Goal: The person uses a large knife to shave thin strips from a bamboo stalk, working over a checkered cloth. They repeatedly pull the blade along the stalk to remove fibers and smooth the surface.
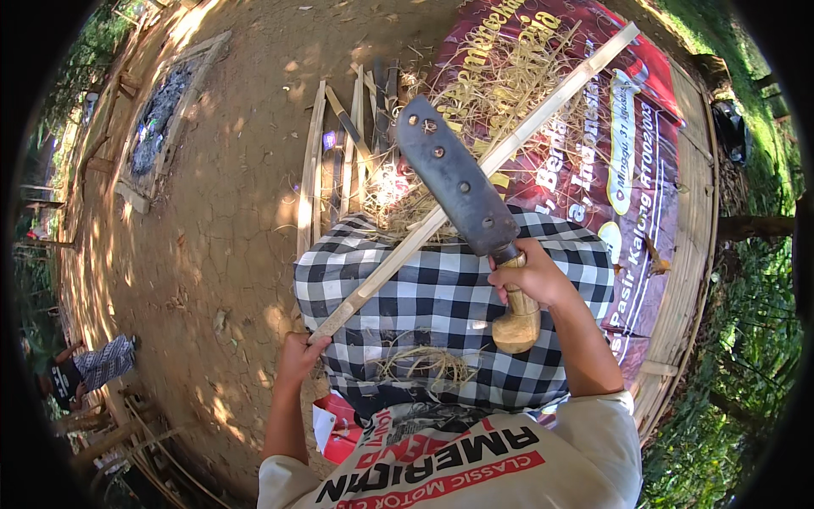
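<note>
My left hand (298,358) is closed around the near end of a long pale bamboo strip (377,280). The strip slants up across my lap to the far right, over a heap of shavings. In my right hand (536,273) is a machete (454,182) with a broad dark blade, several holes along it and a curved wooden handle (518,329). Its blade points away to the upper left and passes in front of the strip, hiding part of it; whether they touch I cannot tell. Black-and-white checkered cloth (398,310) covers my lap, with a few curled shavings (432,366) on it.
Several bamboo strips (312,170) lie on the ground ahead of me. Curly shavings (526,89) cover part of a dark red printed banner (564,191) beside a bamboo-slat edge (691,254). A framed ash pit (170,110) is at far left; another person (85,373) is at lower left.
</note>
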`<state>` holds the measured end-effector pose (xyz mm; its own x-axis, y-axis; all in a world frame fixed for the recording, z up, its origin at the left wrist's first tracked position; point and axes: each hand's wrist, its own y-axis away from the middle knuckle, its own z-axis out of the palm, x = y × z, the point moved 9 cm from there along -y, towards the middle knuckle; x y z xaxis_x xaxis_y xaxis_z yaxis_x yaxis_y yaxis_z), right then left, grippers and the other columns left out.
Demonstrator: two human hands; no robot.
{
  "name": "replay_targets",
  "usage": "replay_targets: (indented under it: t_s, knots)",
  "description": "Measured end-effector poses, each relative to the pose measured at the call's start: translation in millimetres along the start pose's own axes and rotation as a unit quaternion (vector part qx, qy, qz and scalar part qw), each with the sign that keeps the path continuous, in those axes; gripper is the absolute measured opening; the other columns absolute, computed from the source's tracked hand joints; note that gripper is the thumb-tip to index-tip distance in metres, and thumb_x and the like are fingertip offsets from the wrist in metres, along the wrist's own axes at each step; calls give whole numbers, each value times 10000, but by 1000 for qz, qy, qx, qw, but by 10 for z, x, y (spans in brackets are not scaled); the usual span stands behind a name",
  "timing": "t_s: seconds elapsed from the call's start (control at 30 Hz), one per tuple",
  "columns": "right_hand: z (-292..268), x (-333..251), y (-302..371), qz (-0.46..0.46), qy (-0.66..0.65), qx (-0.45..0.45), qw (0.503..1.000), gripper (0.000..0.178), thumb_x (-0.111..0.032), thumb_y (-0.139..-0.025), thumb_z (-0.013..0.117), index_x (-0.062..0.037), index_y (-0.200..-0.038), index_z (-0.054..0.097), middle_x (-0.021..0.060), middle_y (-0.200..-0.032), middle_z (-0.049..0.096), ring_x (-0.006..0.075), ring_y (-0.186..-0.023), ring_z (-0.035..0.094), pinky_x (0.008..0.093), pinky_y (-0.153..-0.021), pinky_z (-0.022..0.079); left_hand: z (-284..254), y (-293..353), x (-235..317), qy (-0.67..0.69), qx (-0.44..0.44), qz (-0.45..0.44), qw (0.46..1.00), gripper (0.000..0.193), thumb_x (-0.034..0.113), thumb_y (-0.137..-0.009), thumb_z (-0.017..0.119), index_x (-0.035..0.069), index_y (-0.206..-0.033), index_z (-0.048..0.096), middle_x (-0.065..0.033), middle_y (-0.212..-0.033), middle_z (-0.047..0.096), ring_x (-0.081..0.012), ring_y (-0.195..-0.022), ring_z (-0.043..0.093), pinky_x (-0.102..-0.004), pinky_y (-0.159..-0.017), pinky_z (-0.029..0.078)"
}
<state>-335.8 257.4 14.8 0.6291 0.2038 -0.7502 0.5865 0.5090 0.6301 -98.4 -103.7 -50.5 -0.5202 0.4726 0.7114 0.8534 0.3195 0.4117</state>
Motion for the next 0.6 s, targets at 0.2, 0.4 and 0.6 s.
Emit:
replay_targets:
  t_s: [0.2,0.4,0.6]
  knots:
    - [255,279,-30,33,36,-45,998,182,48,-706,682,19,-842,564,92,-657,588,183,-524,598,313,-512,487,-66,18,-7,-40,-2,-11,999,461,323,-817,753,-68,-623,608,-42,-463,478,-87,-483,437,-339,-436,359]
    - [11,29,-54,-15,-23,14,1000,195,46,-709,679,17,-862,563,92,-679,596,175,-521,590,308,-502,490,-11,10,52,-11,-7,-8,1000,498,363,-810,752,-80,-632,609,-96,-464,502,-111,-472,460,-362,-446,369]
    - [325,341,35,36,59,-58,996,166,55,-724,677,15,-842,567,74,-663,591,157,-529,595,296,-505,487,-58,-17,-127,-41,-1,28,999,512,375,-807,754,-85,-635,609,-105,-468,499,-116,-475,468,-354,-449,373]
